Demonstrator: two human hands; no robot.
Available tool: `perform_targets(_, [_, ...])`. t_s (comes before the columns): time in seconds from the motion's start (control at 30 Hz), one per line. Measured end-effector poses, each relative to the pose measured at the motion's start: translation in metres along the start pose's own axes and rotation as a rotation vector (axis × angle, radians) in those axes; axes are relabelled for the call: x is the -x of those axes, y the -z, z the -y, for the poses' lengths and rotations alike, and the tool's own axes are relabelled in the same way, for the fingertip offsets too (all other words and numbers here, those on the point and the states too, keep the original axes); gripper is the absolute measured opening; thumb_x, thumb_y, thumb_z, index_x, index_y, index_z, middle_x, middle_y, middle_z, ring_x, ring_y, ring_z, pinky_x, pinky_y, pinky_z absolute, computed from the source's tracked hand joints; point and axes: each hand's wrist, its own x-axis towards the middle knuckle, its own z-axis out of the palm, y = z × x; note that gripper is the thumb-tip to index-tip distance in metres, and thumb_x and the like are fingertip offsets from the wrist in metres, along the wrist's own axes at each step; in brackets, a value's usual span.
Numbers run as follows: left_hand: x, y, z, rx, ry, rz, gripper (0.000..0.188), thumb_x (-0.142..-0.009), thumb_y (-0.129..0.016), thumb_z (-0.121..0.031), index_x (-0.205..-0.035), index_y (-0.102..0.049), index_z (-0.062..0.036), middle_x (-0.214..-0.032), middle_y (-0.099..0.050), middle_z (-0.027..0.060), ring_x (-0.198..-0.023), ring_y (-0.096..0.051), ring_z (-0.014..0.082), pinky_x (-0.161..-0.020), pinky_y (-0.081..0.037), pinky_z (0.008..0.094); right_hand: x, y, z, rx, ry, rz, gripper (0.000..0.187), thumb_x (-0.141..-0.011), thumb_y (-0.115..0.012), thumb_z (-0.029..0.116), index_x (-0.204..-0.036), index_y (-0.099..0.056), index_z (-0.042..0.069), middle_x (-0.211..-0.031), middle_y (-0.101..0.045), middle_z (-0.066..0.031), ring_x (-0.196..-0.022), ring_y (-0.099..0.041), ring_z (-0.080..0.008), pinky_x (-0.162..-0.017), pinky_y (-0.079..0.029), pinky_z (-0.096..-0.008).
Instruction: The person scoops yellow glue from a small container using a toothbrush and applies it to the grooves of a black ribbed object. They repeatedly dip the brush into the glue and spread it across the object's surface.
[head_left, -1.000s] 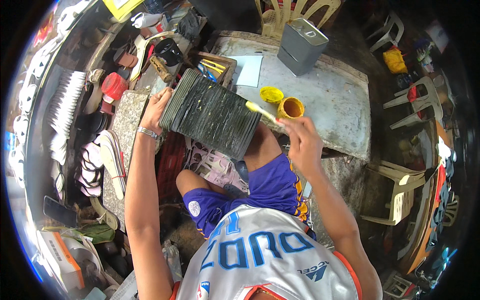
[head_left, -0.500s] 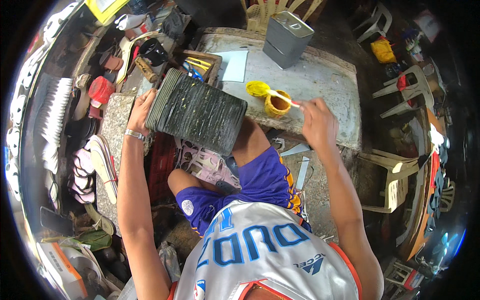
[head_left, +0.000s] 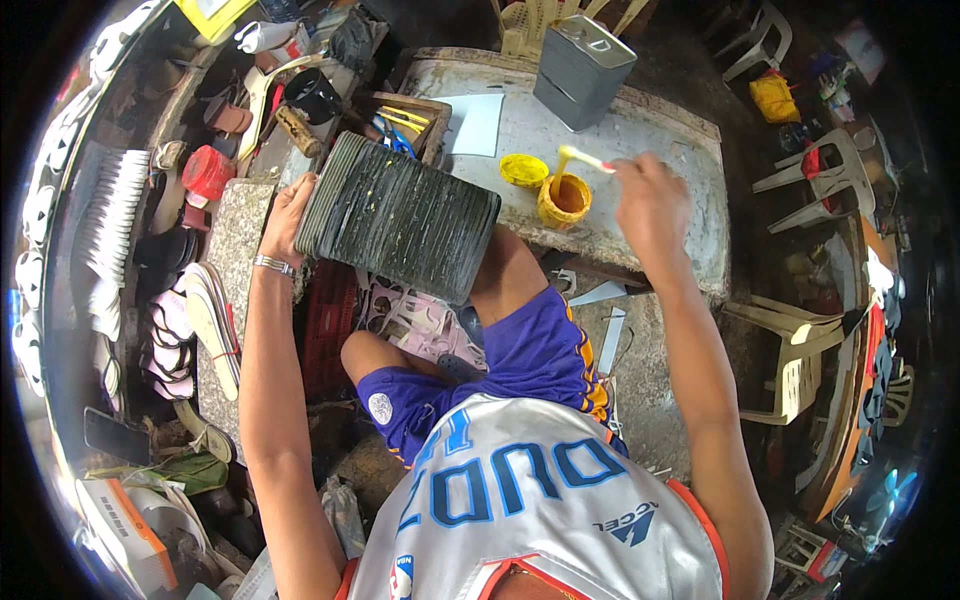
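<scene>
My left hand (head_left: 287, 222) is closed around the left end of a thick stack of thin, dark grey-green sheets (head_left: 405, 220), propped above my thighs. In my right hand (head_left: 652, 205) is a small toothbrush-like brush (head_left: 590, 160) with a white and red handle, gripped between the fingers. Its yellow-coated head is above a small yellow pot (head_left: 563, 210) of amber, glue-like stuff, and a thick strand of that stuff hangs from it down to the pot. A yellow lid (head_left: 524, 170) or shallow dish lies just left of the pot.
The pot stands on a worn grey table (head_left: 670, 150) with a dark metal can (head_left: 583, 75) and a pale sheet (head_left: 472, 125). A wooden tray (head_left: 428, 125) with yellow-handled tools sits behind the stack. Sandals and soles (head_left: 212, 320) crowd the left; plastic chairs (head_left: 790, 350) stand right.
My right hand has lifted the brush up from the pot and slightly right, drawing out a strand of the amber stuff. The stack stays in my left hand; the whole view has shifted slightly.
</scene>
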Motion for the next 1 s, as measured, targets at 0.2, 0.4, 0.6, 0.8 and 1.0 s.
perform_targets(0.2, [-0.002,0.004,0.001,-0.050,0.017,0.044,0.023,-0.115,-0.064,-0.029,-0.103,-0.073,-0.0119,-0.090,-0.070,-0.0089,-0.074,-0.062,0.0014,-0.066,-0.050,0.0224,0.024,0.052,-0.002,-0.058,0.035,0.262,0.024,-0.095,-0.068,0.004,-0.113,-0.080,0.015,-0.101,-0.066,-0.0075,-0.090,-0.069,-0.0323,-0.080,-0.054,-0.0470])
perform_targets(0.4, [0.000,0.005,0.004,-0.033,0.002,0.026,0.025,-0.115,-0.063,-0.030,-0.102,-0.071,-0.0109,-0.090,-0.070,-0.0086,-0.075,-0.061,0.0007,-0.066,-0.051,0.0228,0.023,0.059,-0.002,-0.323,-0.225,-0.038,0.024,-0.100,-0.069,0.009,-0.119,-0.080,0.019,-0.104,-0.068,-0.0100,-0.088,-0.072,-0.0343,-0.079,-0.057,-0.0484])
perform_targets(0.6, [-0.002,0.006,0.004,-0.067,-0.004,0.029,0.027,-0.116,-0.062,-0.032,-0.104,-0.071,-0.0093,-0.087,-0.066,-0.0091,-0.073,-0.057,0.0004,-0.065,-0.047,0.0229,0.038,0.071,0.003,-0.314,-0.143,0.306,0.022,-0.105,-0.067,0.011,-0.122,-0.081,0.015,-0.100,-0.069,-0.0106,-0.086,-0.071,-0.0337,-0.076,-0.057,-0.0419])
perform_targets(0.8, [-0.002,0.005,0.003,-0.035,0.020,0.009,0.024,-0.115,-0.063,-0.030,-0.110,-0.073,-0.0089,-0.091,-0.070,-0.0076,-0.076,-0.062,0.0022,-0.066,-0.050,0.0233,0.053,0.030,0.055,-0.909,-0.197,0.029,0.021,-0.105,-0.068,0.009,-0.121,-0.081,0.012,-0.101,-0.071,-0.0093,-0.086,-0.070,-0.0256,-0.076,-0.055,-0.0368])
perform_targets(1.0, [-0.004,0.005,0.002,0.029,0.049,-0.054,0.023,-0.114,-0.065,-0.027,-0.120,-0.075,-0.0075,-0.101,-0.075,-0.0048,-0.081,-0.067,0.0039,-0.070,-0.054,0.0236,0.061,-0.027,0.077,-0.943,-0.285,0.066,0.022,-0.105,-0.068,0.008,-0.121,-0.082,0.013,-0.102,-0.071,-0.0093,-0.085,-0.069,-0.0265,-0.075,-0.054,-0.0362])
